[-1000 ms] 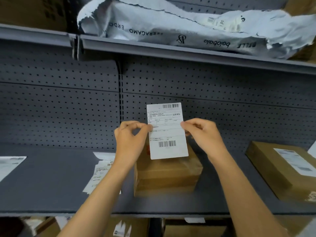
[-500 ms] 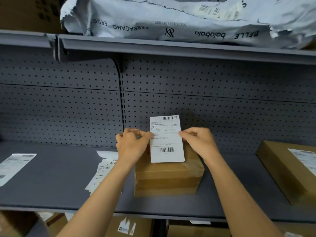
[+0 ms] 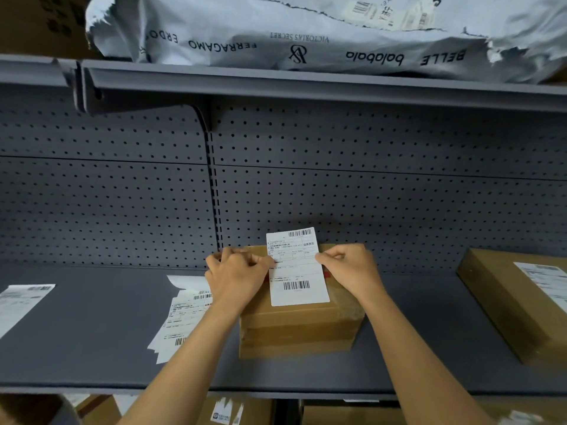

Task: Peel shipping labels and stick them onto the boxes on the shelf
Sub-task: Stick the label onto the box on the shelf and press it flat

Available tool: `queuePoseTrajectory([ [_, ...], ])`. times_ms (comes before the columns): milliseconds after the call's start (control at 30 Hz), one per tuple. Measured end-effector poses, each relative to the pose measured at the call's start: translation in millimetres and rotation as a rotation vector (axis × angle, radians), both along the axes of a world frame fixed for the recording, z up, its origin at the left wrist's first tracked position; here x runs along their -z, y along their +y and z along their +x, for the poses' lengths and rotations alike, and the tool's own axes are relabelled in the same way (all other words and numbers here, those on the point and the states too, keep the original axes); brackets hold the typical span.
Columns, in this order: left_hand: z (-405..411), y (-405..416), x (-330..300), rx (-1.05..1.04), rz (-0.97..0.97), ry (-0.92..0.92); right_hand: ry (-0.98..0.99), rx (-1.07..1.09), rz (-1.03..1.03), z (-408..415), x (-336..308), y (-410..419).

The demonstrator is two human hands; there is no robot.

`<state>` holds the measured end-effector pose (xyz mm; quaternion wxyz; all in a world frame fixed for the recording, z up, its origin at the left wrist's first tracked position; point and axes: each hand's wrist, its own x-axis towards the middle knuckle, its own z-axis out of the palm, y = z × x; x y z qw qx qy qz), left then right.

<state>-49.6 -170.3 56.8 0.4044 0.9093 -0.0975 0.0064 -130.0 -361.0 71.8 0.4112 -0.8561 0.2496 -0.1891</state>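
A white shipping label (image 3: 296, 268) with two barcodes is held upright over a brown cardboard box (image 3: 299, 328) in the middle of the grey shelf (image 3: 92, 357). My left hand (image 3: 237, 276) pinches the label's left edge and my right hand (image 3: 349, 269) pinches its right edge. The label's lower part hangs in front of the box top; I cannot tell whether it touches the box. A loose pile of more labels (image 3: 181, 317) lies on the shelf just left of my left forearm.
A second brown box (image 3: 503, 305) bearing a label (image 3: 544, 282) sits at the right end of the shelf. A single label sheet (image 3: 21, 302) lies at the far left. Grey plastic mailer bags (image 3: 306, 32) fill the upper shelf. More boxes (image 3: 233, 412) stand below.
Both hands have lowered the label toward the box top. The camera view has tilted, so the shelf and box sit lower in the frame.
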Motion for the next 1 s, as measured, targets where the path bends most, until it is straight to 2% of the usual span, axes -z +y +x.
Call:
queuePoseTrajectory([
  [300, -0.6, -0.4, 8.8, -0.006, 0.111, -0.101, 0.041, 0.040, -0.096, 1.6, 8.4, 5.2],
  [567, -1.3, -2.3, 13.1, -0.005, 0.134, -0.155, 0.049, 0.065, -0.204, 2.1, 15.3, 9.5],
  [1000, 3.8, -3.3, 17.7, 0.001, 0.179, -0.222, 0.008, 0.090, -0.242, -2.7, 14.8, 10.0],
])
